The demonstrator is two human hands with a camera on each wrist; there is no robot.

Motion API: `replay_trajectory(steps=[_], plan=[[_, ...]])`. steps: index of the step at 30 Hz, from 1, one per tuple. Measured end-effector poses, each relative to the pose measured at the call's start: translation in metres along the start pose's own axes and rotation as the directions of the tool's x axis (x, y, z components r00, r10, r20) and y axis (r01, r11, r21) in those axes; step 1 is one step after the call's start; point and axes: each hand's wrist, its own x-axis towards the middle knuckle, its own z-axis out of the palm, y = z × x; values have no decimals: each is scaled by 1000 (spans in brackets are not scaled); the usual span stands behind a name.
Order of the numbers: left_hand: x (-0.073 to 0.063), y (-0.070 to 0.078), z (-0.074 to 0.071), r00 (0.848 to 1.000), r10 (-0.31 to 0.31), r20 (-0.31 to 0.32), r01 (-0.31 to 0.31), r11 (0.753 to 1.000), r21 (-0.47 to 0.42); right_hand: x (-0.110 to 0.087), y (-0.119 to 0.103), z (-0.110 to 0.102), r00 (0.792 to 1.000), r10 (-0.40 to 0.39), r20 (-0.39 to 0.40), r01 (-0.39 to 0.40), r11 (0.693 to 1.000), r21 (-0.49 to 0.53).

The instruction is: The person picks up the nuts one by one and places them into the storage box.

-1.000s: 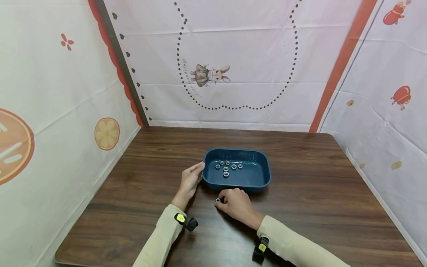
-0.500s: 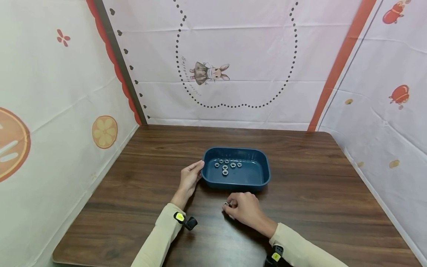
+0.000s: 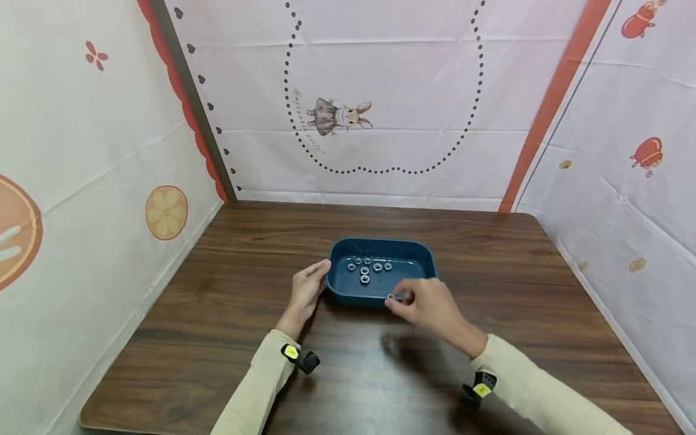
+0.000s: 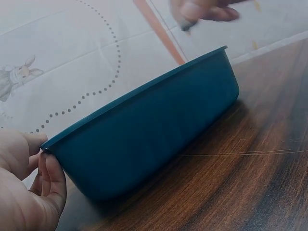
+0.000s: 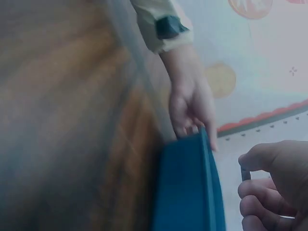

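Observation:
A dark blue rectangular tray [image 3: 410, 273] stands on the table, several metal nuts [image 3: 365, 280] lying in its left half. At its left end my left hand [image 3: 306, 293] pinches the rim between thumb and fingers, as the left wrist view also shows on the tray's edge [image 4: 149, 127]. My right hand [image 3: 433, 307] holds another nut [image 5: 246, 174] between thumb and index finger. In the head view that hand overlaps the tray's front right rim; from the left wrist it appears raised higher than the rim.
The brown wood-grain table [image 3: 261, 241] extends on all sides of the tray. Printed white cloth [image 3: 413, 109] hangs behind it and along both sides. Each sleeved forearm wears a black wrist strap [image 3: 309, 362].
My right hand has lifted off the table in front of the tray with the nut and moved right and forward to the front rim. The left hand stays at the tray's left end.

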Motion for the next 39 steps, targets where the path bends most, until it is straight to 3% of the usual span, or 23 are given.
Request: replay_trajectory(steps=[5, 14, 20, 25, 30, 39], plan=[[0, 1, -1, 1000, 3, -2, -3, 1000, -2, 27, 11, -18, 999, -42, 24, 42, 999, -27], [0, 0, -1, 1000, -18, -11, 18, 1000, -7, 79, 38, -21, 976, -99, 194, 105, 994, -22], [1, -1, -1, 1000, -14, -8, 14, 1000, -8, 110, 62, -9, 944, -151, 295, 163, 986, -18], [0, 0, -1, 1000, -16, -6, 16, 1000, -4, 128, 76, 2, 898, -172, 404, 194, 981, -13], [0, 0, -1, 1000, -11, -7, 11, 1000, -8, 137, 81, 10, 853, -177, 491, 214, 977, -19], [1, -1, -1, 1000, -8, 1, 8, 1000, 1, 141, 84, 20, 805, -120, 581, 223, 969, -109]])
